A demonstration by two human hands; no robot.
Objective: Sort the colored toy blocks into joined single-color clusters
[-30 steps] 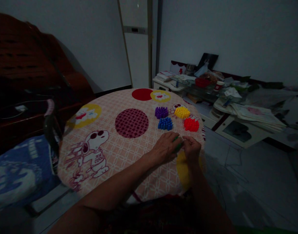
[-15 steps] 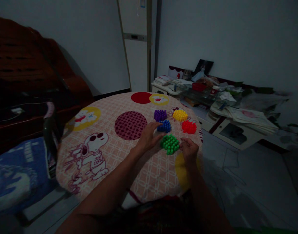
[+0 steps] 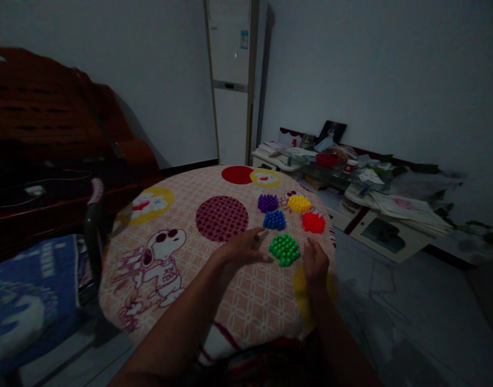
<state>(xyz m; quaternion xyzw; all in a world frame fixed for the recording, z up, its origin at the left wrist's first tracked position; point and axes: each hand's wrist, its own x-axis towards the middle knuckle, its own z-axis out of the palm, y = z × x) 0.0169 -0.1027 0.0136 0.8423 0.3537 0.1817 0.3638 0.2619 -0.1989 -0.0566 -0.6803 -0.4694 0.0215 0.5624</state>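
A cluster of small green round-topped pieces [image 3: 284, 249] stands on the patterned tablecloth [image 3: 242, 303], between my two hands. To its left, my left hand [image 3: 243, 248] is open, thumb and fingers apart, holding nothing. My right hand [image 3: 316, 260] is just right of the green cluster, its fingers stretched forward and loosely bent; nothing shows in it. Beyond the green pieces sit similar clusters: blue [image 3: 274, 220], purple [image 3: 268, 202], yellow [image 3: 298, 203] and red [image 3: 313, 222].
A chair with a blue cover [image 3: 33, 295] stands at the table's left, near a dark wooden bench [image 3: 53, 107]. On the right is a low cabinet [image 3: 375, 231] piled with papers, bags and a red bowl [image 3: 326, 159]. A tall white unit [image 3: 230, 123] stands behind.
My left hand has drawn back leftward off the green cluster, uncovering it. My right hand's pinched fingers have straightened beside it. The view has tilted upward.
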